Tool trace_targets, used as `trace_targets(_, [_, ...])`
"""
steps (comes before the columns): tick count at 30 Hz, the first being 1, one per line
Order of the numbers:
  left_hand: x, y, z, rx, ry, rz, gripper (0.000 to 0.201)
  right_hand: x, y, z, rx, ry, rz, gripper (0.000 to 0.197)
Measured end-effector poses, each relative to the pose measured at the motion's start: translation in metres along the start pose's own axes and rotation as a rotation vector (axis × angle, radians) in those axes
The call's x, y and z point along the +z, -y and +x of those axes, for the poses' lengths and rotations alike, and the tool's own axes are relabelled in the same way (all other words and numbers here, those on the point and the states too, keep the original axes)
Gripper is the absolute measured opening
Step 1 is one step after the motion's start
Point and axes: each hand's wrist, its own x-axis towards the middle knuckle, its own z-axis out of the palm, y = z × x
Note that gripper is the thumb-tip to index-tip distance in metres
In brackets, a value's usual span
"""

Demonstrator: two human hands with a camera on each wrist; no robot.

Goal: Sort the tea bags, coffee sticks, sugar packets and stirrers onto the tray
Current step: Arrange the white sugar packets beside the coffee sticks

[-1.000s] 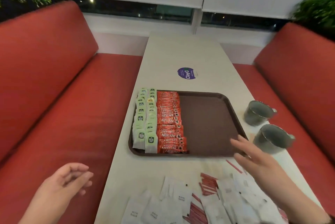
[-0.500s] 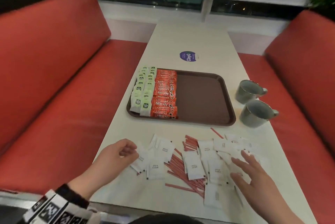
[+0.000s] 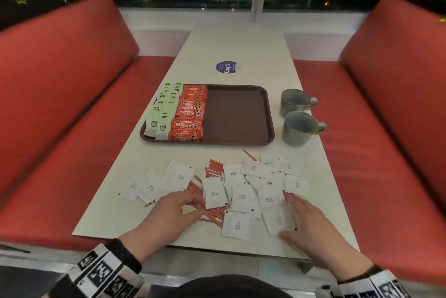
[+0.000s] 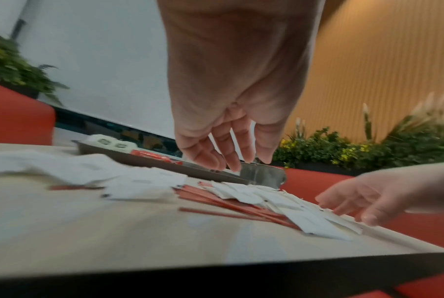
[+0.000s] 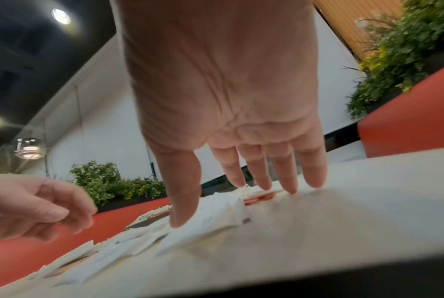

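White sugar packets point(image 3: 243, 197): both hands now reached in.

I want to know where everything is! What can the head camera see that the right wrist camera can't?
Only the head view shows the two grey mugs, the purple sticker, and the tea bags and coffee sticks lined up on the tray. Only the right wrist view shows the ceiling lights. Both show the white sugar packets, the left hand and the right hand.
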Motion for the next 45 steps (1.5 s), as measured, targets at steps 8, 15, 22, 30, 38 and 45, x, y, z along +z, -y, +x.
trace_targets(8, [0.046, -0.064, 0.047, 0.24, 0.149, 0.266, 0.046, -0.019, 0.003, 0.02, 0.115, 0.019, -0.133, 0.085])
trace_targets(15, [0.076, -0.093, 0.078, 0.311, 0.223, 0.431, 0.06, -0.02, -0.012, 0.038, 0.105, 0.014, -0.164, 0.044])
trace_targets(22, [0.094, -0.103, 0.087, 0.278, 0.167, 0.509, 0.053, -0.022, -0.022, 0.042, 0.105, -0.099, -0.003, 0.032])
trace_targets(30, [0.103, -0.102, 0.092, 0.212, 0.111, 0.359, 0.048, -0.033, -0.016, 0.06, 0.125, 0.014, -0.15, 0.03])
trace_targets(38, [0.101, -0.103, 0.094, 0.177, 0.099, 0.416, 0.029, -0.038, -0.017, 0.069, 0.206, 0.011, -0.036, 0.037])
trace_targets(45, [0.1, -0.099, 0.092, 0.247, 0.048, 0.378, 0.023, -0.036, -0.02, 0.064, 0.124, -0.067, -0.025, 0.052])
